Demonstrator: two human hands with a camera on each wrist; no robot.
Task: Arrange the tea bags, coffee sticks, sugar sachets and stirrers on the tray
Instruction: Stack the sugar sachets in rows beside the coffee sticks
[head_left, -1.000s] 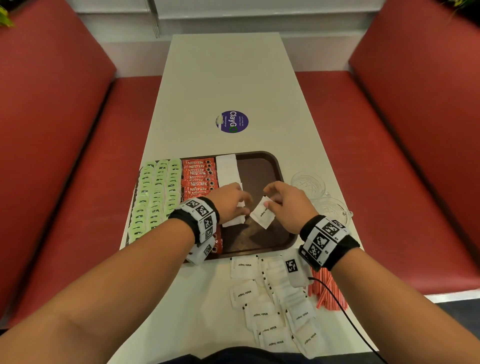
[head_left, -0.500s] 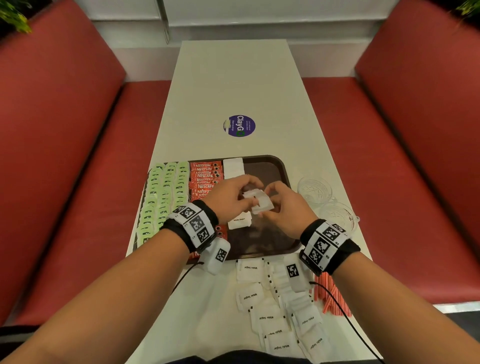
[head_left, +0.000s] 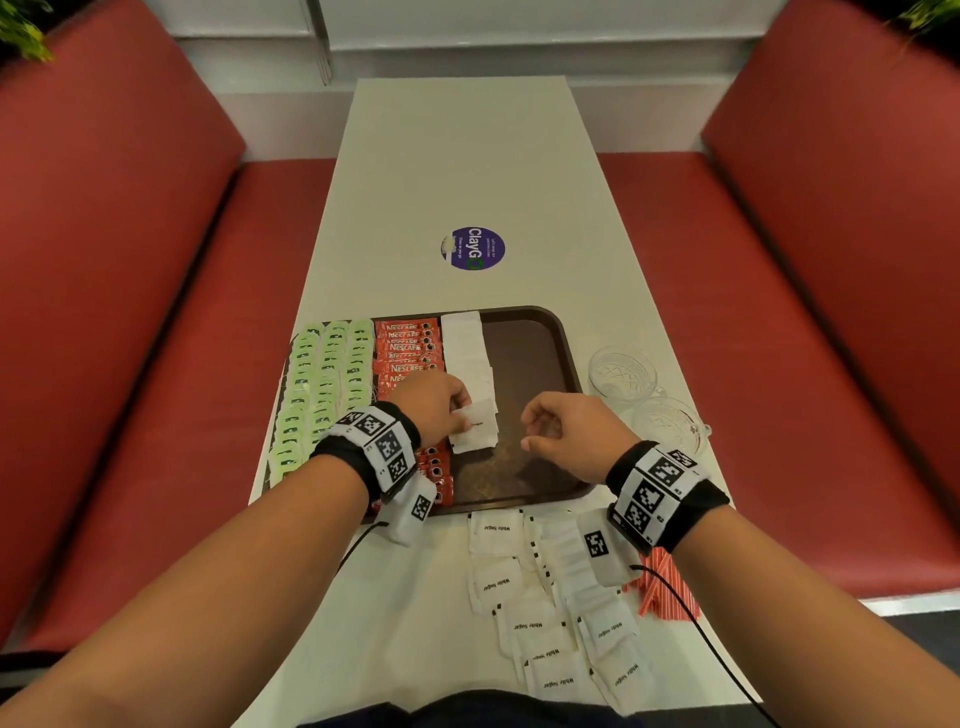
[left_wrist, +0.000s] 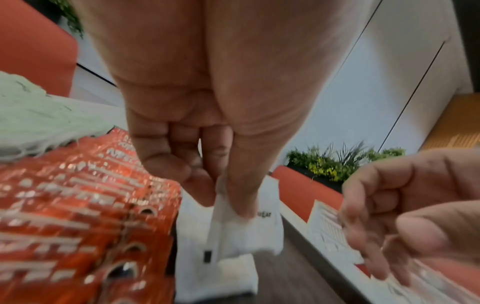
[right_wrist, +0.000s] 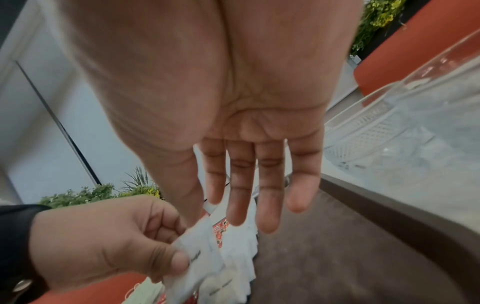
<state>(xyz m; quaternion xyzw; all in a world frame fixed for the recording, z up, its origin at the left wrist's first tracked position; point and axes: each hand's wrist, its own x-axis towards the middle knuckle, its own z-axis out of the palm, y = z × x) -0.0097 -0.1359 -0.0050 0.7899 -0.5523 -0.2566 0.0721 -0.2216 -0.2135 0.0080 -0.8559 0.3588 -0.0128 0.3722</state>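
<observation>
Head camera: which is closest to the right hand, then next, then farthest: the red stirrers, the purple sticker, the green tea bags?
From the right hand:
1. Red stirrers, just behind its wrist.
2. Green tea bags, across the tray, left.
3. Purple sticker, farther up the table.

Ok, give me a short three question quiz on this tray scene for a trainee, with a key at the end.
1. True or false: the right hand holds a sugar sachet.
2. Multiple choice: the left hand pinches a sugar sachet over which row on the tray? A) green tea bags B) coffee sticks C) sugar sachets row
3. Fill in: the red stirrers lie on the ____, not the tray.

Key: 1 false, its fingers are empty; 2 C; 3 table.
</observation>
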